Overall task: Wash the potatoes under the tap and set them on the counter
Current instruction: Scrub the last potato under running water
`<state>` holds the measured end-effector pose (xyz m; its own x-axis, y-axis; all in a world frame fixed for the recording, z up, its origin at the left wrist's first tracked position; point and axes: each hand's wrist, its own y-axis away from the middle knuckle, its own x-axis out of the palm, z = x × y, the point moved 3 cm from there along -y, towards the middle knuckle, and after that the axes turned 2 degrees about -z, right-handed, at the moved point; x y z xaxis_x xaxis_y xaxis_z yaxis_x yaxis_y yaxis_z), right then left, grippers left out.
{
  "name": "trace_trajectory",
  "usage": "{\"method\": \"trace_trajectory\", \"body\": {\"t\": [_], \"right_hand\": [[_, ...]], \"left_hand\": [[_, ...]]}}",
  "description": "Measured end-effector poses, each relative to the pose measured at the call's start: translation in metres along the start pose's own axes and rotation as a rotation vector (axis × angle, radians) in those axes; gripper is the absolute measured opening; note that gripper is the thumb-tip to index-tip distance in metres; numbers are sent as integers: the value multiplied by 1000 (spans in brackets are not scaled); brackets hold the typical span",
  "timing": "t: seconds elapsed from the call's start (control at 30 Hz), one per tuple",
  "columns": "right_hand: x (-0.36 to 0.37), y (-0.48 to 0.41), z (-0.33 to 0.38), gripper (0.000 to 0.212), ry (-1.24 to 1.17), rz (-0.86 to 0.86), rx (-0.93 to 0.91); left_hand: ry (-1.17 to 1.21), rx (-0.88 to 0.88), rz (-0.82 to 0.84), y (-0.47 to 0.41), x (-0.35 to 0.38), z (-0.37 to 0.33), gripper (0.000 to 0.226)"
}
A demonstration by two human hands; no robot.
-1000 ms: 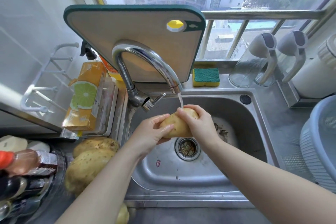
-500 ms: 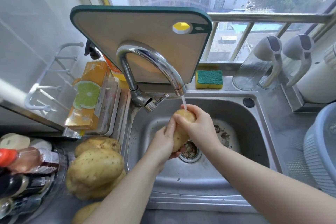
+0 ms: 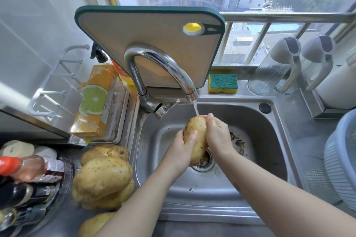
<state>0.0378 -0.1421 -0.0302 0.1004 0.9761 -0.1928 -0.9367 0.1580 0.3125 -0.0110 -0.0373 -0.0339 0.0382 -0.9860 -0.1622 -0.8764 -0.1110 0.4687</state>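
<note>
Both hands hold one potato upright under the tap stream: left hand curled around it, right hand probably cupping (fingers hidden). Other potatoes lie left of the left hand.

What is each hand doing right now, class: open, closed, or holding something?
Left hand: holding the potato, gripped from its left side.
Right hand: holding the same potato, gripped from its right side.
</note>
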Motion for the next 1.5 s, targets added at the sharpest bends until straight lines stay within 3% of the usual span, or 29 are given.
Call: {"method": "trace_trajectory", "body": {"t": [0.13, 0.27, 0.37, 0.47, 0.57, 0.73, 0.9, 1.1, 1.2, 1.27, 1.4, 1.5], "right_hand": [[-1, 9, 0, 40, 59, -8, -173], [-9, 15, 5, 32, 109, 35, -355], [-15, 14, 3, 34, 118, 64, -389], [-17, 5, 1, 31, 106, 77, -325], [-10, -2, -3, 25, -3, 164, -118], [3, -1, -3, 23, -115, 271, 60], [11, -7, 6, 24, -139, 197, 249], [17, 4, 10, 24, 54, 299, -10], [13, 10, 5, 38, 63, 414, -37], [11, 7, 3, 38, -16, 396, -8], [12, -1, 5, 7, -73, 228, 18], [11, 0, 1, 11, -151, 364, 96]], "left_hand": [[361, -136, 72, -7, 2, -7, 40], [431, -357, 172, -11, 8, -10, 83], [409, -380, 120, -18, 9, -9, 71], [315, -336, -50, -18, 10, -10, 61], [111, -193, -84, -16, 10, -13, 57], [168, -63, 29, -11, 9, -16, 40], [150, -47, 115, -9, 10, -8, 50], [311, -161, -36, -20, 2, -5, 46], [354, -278, -107, -24, -4, -2, 48], [290, -207, -93, -23, -1, -5, 40], [192, -22, -41, -16, 9, -14, 33], [189, -24, -30, -16, 5, -11, 39]]}}
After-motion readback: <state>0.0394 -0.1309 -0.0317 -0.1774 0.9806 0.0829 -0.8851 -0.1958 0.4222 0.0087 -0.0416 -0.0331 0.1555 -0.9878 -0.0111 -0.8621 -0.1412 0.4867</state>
